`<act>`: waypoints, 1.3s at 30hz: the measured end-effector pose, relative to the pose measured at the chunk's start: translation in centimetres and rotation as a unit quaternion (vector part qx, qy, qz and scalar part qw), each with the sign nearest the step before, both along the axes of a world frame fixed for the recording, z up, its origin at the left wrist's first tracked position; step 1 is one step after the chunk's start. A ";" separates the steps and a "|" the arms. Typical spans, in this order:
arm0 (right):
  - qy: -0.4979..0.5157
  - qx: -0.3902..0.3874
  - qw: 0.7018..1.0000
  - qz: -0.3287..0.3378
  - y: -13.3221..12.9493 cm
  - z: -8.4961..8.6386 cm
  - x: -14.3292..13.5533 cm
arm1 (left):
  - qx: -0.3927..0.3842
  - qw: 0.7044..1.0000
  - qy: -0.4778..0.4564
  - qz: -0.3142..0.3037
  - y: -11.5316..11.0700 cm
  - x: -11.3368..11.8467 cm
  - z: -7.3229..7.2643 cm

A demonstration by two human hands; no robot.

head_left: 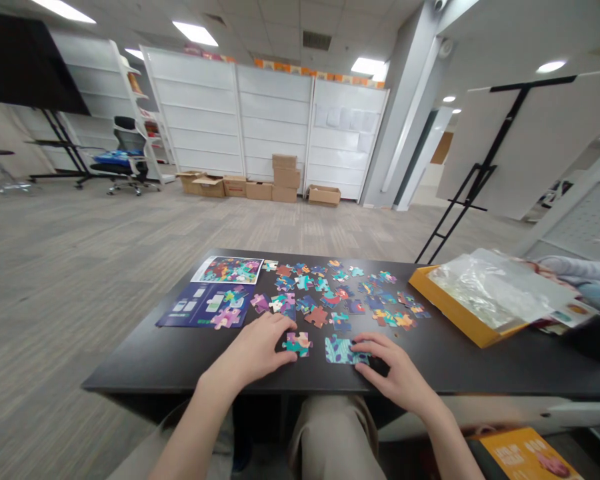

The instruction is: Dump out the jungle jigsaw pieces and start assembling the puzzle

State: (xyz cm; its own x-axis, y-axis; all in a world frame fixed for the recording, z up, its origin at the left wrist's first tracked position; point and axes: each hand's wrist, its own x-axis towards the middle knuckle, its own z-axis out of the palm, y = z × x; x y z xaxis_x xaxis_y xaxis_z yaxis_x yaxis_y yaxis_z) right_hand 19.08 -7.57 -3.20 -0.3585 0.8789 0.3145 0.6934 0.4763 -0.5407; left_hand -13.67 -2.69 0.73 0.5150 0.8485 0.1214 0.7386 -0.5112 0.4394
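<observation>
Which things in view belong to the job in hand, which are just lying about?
Job: teal patterned section at the right hand; loose puzzle pieces; probably picture sheet; possibly yellow box.

Lying about: cardboard boxes; office chair; black screen.

Has puzzle pieces (317,316) across the middle of the worktop (170,367), a leaflet (179,317) bearing more pieces (226,318) at left, a picture sheet (230,270) just behind it, a box (447,308) with plastic wrap (473,293) in it at right. Has cartons (259,191) on the floor (105,257) beyond, before shelving (270,113).
</observation>
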 end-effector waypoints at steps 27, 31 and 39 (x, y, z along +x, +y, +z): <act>-0.041 0.036 0.998 0.042 1.0 0.3 -5.3 | 0.109 0.983 0.009 0.148 1.5 0.7 0.6; -0.031 0.026 0.996 0.075 1.7 0.6 -6.1 | 0.008 0.996 -0.057 -0.061 0.4 2.6 0.6; 0.032 0.069 0.996 0.035 9.9 7.0 -0.5 | -0.028 0.997 0.009 -0.068 0.3 4.4 0.3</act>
State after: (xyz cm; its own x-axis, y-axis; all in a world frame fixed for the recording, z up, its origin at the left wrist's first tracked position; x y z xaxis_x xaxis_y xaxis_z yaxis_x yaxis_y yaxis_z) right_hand 18.61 2.34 3.81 -0.3933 0.7989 0.4551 0.6218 0.5957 -0.5084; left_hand -9.22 -2.44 1.02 0.6270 0.7762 0.0662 0.6725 -0.5822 0.4570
